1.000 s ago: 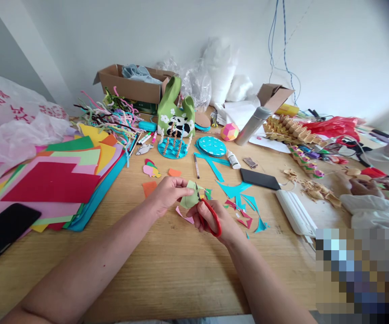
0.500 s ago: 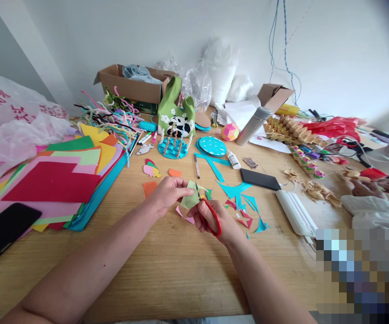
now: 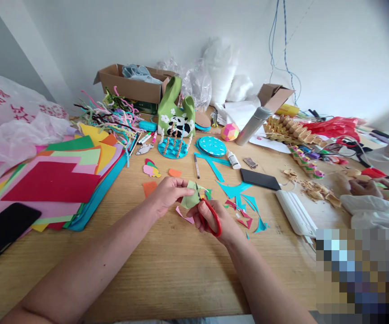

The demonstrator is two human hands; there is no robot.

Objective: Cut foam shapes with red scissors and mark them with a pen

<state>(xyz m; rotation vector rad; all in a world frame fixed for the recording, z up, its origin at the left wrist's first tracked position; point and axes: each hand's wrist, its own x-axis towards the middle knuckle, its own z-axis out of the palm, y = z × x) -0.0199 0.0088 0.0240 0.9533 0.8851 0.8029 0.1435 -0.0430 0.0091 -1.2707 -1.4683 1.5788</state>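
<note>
Wood table [image 3: 130, 279], light grain, pushed up to a pale wall [image 3: 113, 31]; blue cords [image 3: 273, 40] hang down it at right. Near edge of table bare, rest crowded.

Left hand [image 3: 169, 195] pinched narrow on green piece [image 3: 190, 200], mid-table. Right hand [image 3: 219, 220] closed round red scissors [image 3: 217, 219], blades at the piece's right side. Can't tell if the piece touches the table.

Left side: stack of coloured sheets [image 3: 52, 182], dark red on top; phone [image 3: 5, 231] on its near corner; white bag [image 3: 12, 135] with red writing behind.

Back row, left to right: heap of pipe cleaners [image 3: 116, 117], cardboard box [image 3: 133, 87], panda bag [image 3: 165, 123], clear and white plastic bags [image 3: 223, 67] against the wall. In front, blue discs [image 3: 212, 147], ball [image 3: 230, 132], leaning flask [image 3: 253, 126], small bottle [image 3: 234, 159], pen [image 3: 196, 166].

Right of the hands: blue scraps [image 3: 233, 190], red scraps [image 3: 247, 221], black slab [image 3: 260, 179], white device [image 3: 296, 213]. Far right: tan bits [image 3: 319, 191], red bag [image 3: 336, 128], a co-worker's hands [image 3: 366, 186]; their grip unclear.
</note>
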